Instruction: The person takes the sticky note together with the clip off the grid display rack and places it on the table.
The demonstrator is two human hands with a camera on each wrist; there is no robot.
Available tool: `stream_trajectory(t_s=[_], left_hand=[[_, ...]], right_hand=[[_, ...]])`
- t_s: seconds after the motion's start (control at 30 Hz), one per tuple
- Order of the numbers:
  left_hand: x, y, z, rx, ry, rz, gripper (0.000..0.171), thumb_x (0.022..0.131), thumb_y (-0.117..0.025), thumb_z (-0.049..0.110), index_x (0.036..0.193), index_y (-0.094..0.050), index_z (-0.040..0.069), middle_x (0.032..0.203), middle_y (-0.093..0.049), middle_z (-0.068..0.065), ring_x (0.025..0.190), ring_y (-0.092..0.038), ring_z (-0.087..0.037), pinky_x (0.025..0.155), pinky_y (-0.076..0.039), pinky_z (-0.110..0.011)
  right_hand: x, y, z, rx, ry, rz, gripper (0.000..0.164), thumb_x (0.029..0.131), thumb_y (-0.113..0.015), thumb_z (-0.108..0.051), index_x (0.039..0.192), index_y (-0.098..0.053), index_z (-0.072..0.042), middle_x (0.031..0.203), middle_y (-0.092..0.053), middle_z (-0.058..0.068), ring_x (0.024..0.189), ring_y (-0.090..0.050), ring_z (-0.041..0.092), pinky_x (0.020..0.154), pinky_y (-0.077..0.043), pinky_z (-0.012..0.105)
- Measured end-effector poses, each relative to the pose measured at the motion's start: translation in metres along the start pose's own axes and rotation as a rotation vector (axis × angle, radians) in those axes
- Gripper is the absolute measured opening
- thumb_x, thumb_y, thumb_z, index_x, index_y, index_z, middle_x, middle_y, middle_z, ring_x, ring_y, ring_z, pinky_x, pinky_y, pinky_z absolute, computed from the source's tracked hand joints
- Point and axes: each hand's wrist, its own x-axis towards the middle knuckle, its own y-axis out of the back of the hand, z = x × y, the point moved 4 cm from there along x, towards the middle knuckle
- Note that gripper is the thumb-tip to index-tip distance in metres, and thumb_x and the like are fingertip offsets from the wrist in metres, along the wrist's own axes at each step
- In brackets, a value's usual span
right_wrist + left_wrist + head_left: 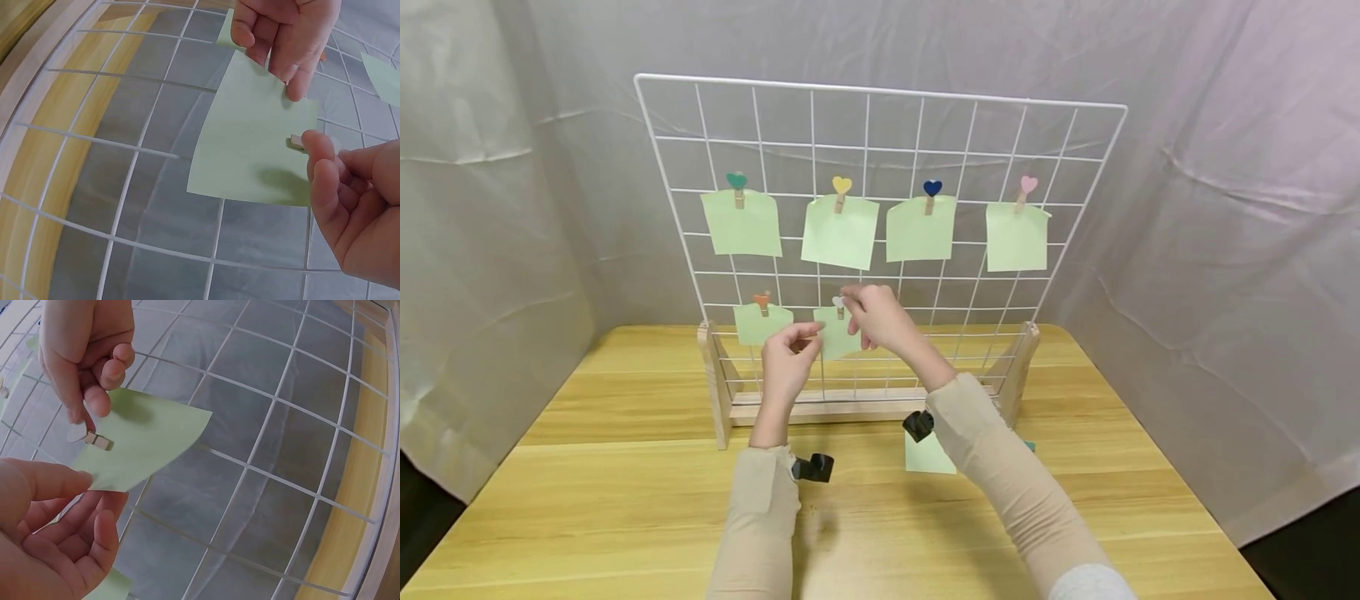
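A pale green paper note (837, 340) lies against the white wire grid (880, 154) in its lower row. My left hand (787, 360) pinches the note's left edge between thumb and fingers. At the note's top, my right hand (880, 318) pinches a small wooden clip (100, 441) with a white heart (838, 302). The clip's wooden tip overlaps the paper, and the fingers partly cover the heart. In the right wrist view the note (250, 137) spreads flat between both hands, its far corner free.
Above hang several green notes (742, 229) under heart clips in green, yellow, dark blue and pink. Left of my hands is another note (752, 327) with an orange heart clip (762, 301). A wooden stand (850, 412) bears the grid. A loose note (928, 454) lies on the table (625, 500).
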Motion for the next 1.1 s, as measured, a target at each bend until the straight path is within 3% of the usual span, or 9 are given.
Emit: stream_trajectory(t_s=[0.3,0.87,1.1], left_hand=[[0.0012,-0.0006,-0.0034,0.007,0.019,-0.024,0.02,0.079,-0.058,-0.006,0.097,-0.065,-0.003,0.095,-0.063,-0.017,0.073,-0.058,-0.021,0.057,-0.045,-0.018],[0.0014,-0.0038,-0.001,0.013,0.033,-0.012,0.019,0.079,-0.059,-0.006,0.096,-0.066,-0.002,0.093,-0.064,-0.015,0.067,-0.056,-0.014,0.055,-0.044,-0.019],[0.001,-0.0023,-0.0014,0.023,0.038,-0.009,0.019,0.079,-0.059,-0.006,0.096,-0.066,-0.002,0.092,-0.064,-0.015,0.066,-0.055,-0.014,0.054,-0.043,-0.019]], right_hand=[[0.0032,0.0003,-0.0017,-0.064,-0.017,-0.003,0.035,0.095,-0.042,-0.014,0.126,-0.047,0.001,0.063,-0.059,0.005,0.047,-0.057,0.027,0.037,-0.042,0.025],[0.0019,0.0015,-0.0032,-0.091,0.006,0.023,0.029,0.095,-0.042,-0.013,0.117,-0.052,0.003,0.064,-0.06,0.006,0.049,-0.059,0.026,0.036,-0.039,0.023],[0.0032,-0.0015,-0.0025,-0.125,0.015,0.019,0.029,0.095,-0.041,-0.013,0.117,-0.051,0.003,0.064,-0.058,0.005,0.042,-0.055,0.016,0.037,-0.041,0.022]])
